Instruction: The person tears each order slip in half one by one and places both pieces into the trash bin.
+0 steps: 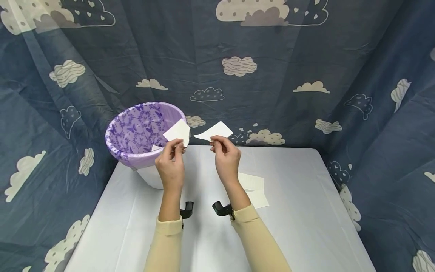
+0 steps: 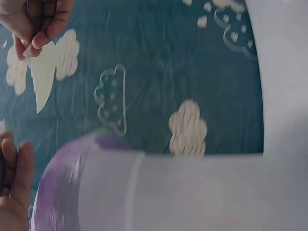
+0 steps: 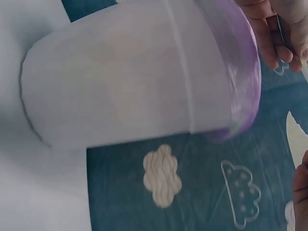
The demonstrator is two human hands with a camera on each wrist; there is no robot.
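At the near right side of the bin's rim, my left hand (image 1: 171, 162) pinches a white piece of paper (image 1: 178, 131) between thumb and fingers. My right hand (image 1: 227, 158), a short way to the right, pinches a second piece of paper (image 1: 215, 131) that tapers to a point on its left. A ragged edge shows on that torn piece (image 2: 43, 77) in the left wrist view. The two pieces are apart. The bin (image 1: 149, 162) is white, with a purple patterned liner (image 1: 136, 128) folded over its rim. Inside it, a bit of white paper (image 1: 155, 148) shows.
More white paper pieces (image 1: 256, 190) lie on the white-covered table (image 1: 299, 211), partly behind my right forearm. A dark blue curtain (image 1: 265, 45) with a cloud print hangs behind and on both sides. Black wrist mounts (image 1: 221, 208) stick out inward from the wrists.
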